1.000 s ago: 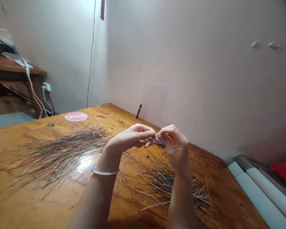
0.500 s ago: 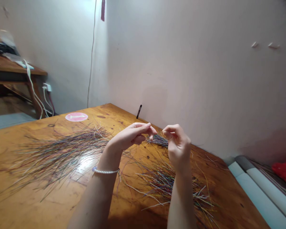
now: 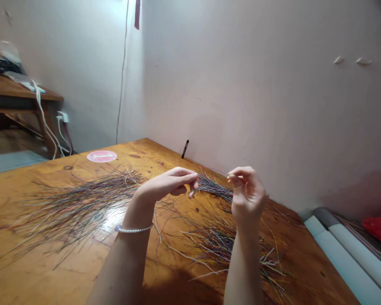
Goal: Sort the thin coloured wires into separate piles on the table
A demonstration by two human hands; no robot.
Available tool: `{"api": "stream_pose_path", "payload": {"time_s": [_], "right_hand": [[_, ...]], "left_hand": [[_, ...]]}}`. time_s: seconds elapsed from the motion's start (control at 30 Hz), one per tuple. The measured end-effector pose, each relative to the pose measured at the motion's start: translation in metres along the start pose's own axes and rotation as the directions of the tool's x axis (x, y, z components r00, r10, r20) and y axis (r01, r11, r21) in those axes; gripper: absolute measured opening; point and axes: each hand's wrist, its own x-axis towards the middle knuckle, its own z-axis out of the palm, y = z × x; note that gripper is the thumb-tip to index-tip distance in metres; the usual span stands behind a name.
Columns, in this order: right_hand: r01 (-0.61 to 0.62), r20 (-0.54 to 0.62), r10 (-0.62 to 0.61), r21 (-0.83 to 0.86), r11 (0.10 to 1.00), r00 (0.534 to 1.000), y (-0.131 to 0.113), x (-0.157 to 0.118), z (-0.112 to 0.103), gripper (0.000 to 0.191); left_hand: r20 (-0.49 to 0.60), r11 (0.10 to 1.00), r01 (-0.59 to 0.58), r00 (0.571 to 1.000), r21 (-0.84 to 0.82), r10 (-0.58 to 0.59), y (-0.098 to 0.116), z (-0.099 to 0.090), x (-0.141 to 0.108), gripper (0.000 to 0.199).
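Both of my hands are raised over the wooden table (image 3: 174, 258). My right hand (image 3: 249, 190) is closed, thumb and forefinger pinching the end of a thin wire (image 3: 220, 171). The wire runs left from those fingertips and grows too faint to follow. My left hand (image 3: 168, 184) is bent at the wrist, its thumb and fingers pressed together; what they hold is too small to make out. Behind and between the hands lies a dark bundle of thin wires (image 3: 214, 186). A multicoloured pile of wires (image 3: 216, 241) lies under my right forearm.
A wide spread of thin wires (image 3: 92, 195) covers the table's left part. Near the far edge are a pink round sticker (image 3: 102, 156) and a black pen (image 3: 185, 149) beside the wall. Pale rolls (image 3: 358, 254) lie at the right. Another table (image 3: 25, 91) stands far left.
My hands have moved apart, the left one leftward and the right one to the right. A thin strand now shows in the wider gap. The wires on the table look much the same.
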Motion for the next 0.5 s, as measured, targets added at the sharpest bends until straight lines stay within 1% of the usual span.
{"api": "stream_pose_path", "payload": {"time_s": [0.03, 0.1, 0.17, 0.23, 0.27, 0.3, 0.37, 0.4, 0.43, 0.47, 0.5], "right_hand": [[0.017, 0.012, -0.017, 0.004, 1.0, 1.0, -0.001, 0.0, 0.0, 0.012], [0.028, 0.023, -0.028, -0.001, 1.0, 0.999, -0.003, 0.0, 0.001, 0.012], [0.009, 0.019, -0.008, -0.026, 1.0, 1.0, -0.002, -0.001, 0.0, 0.011], [-0.02, -0.004, 0.02, -0.078, 0.997, 1.0, 0.002, -0.001, 0.0, 0.011], [-0.041, -0.027, 0.038, -0.105, 0.994, 0.999, 0.004, -0.001, 0.0, 0.011], [-0.07, -0.063, 0.063, -0.124, 0.99, 0.996, 0.006, 0.0, 0.0, 0.011], [-0.156, -0.168, 0.137, -0.106, 0.982, 0.976, 0.009, 0.0, -0.001, 0.011], [-0.197, -0.229, 0.176, -0.07, 0.978, 0.957, 0.01, 0.001, -0.002, 0.012], [-0.222, -0.281, 0.207, -0.022, 0.975, 0.937, 0.011, 0.002, -0.002, 0.013], [-0.229, -0.318, 0.226, 0.029, 0.973, 0.921, 0.012, 0.002, -0.003, 0.013], [-0.218, -0.331, 0.232, 0.08, 0.973, 0.915, 0.011, 0.003, -0.004, 0.012]], "left_hand": [[0.021, 1.0, -0.003, 1.0, 0.002, 0.003, 0.001, 0.002, 0.0, 0.037], [0.0, 1.0, -0.019, 1.0, -0.015, 0.019, -0.001, 0.004, 0.003, 0.036], [-0.089, 0.999, -0.036, 0.995, -0.033, 0.033, -0.006, 0.005, 0.009, 0.035], [-0.22, 0.999, -0.033, 0.975, -0.031, 0.025, -0.012, 0.003, 0.016, 0.033], [-0.302, 1.0, -0.022, 0.953, -0.021, 0.014, -0.015, 0.002, 0.02, 0.031], [-0.391, 1.0, -0.007, 0.92, -0.01, 0.003, -0.017, 0.0, 0.023, 0.029], [-0.555, 1.0, 0.028, 0.832, -0.004, -0.026, -0.02, -0.003, 0.026, 0.024], [-0.61, 0.999, 0.036, 0.791, -0.009, -0.034, -0.02, -0.005, 0.026, 0.023], [-0.645, 0.999, 0.034, 0.763, -0.018, -0.038, -0.019, -0.007, 0.025, 0.022], [-0.658, 0.999, 0.021, 0.752, -0.03, -0.036, -0.017, -0.008, 0.023, 0.022], [-0.655, 0.999, 0.001, 0.755, -0.041, -0.028, -0.015, -0.009, 0.02, 0.022]]}}
